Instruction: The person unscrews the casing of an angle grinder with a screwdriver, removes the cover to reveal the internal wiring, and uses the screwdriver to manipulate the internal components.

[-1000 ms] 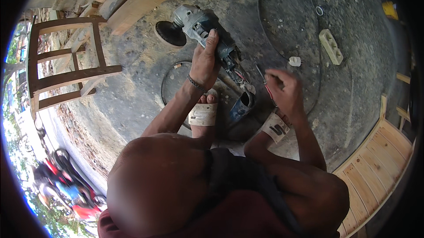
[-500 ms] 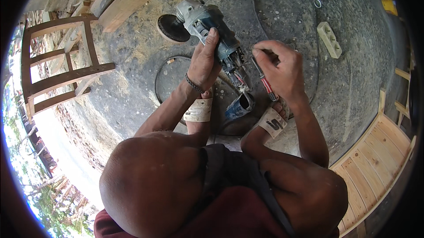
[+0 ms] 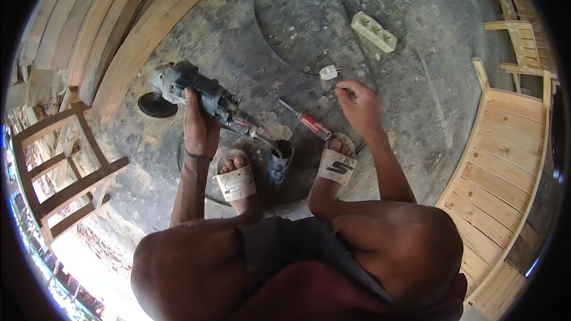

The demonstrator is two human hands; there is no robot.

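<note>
Your left hand (image 3: 199,127) is closed around the grinder (image 3: 196,95), which lies on the concrete floor (image 3: 416,83) with its disc (image 3: 156,105) at the left; the forearm runs straight up from your knee. Your right hand (image 3: 360,105) hovers loosely curled, fingertips pinched — I cannot tell whether it holds anything. Just left of it lies one red-handled screwdriver (image 3: 306,120); just beyond, one white plug (image 3: 328,71), and farther off one socket strip (image 3: 373,31). A dark casing piece (image 3: 279,160) sits between your two sandals (image 3: 236,181). A wooden chair (image 3: 59,166) stands far left.
</note>
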